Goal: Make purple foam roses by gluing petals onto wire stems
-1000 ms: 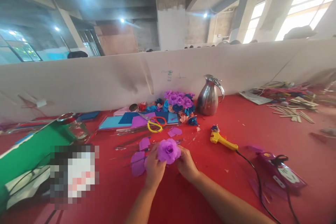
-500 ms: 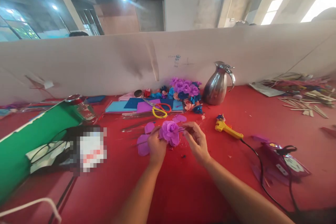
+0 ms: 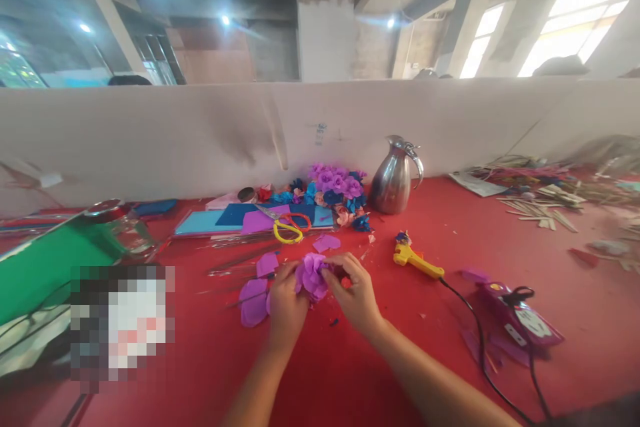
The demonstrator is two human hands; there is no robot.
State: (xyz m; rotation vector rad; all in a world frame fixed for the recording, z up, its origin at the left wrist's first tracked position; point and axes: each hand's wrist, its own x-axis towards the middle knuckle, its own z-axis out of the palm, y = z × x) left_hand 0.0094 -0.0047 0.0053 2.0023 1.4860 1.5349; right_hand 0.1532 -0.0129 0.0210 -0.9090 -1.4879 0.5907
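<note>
Purple petals form the flower (image 3: 312, 277) at the centre of my view. I see the left hand (image 3: 289, 299) closed around its underside, apparently to steady it, while the right hand (image 3: 359, 295) has thumb and forefinger nearly together, pinching its right edge, perhaps for finer control. From the flower, loose petals (image 3: 254, 305) lie at eight o'clock, scissors (image 3: 287, 232) at eleven, clustered flowers (image 3: 336, 183) at one, and the glue gun (image 3: 419, 261) at three, seemingly placed for easy reach.
</note>
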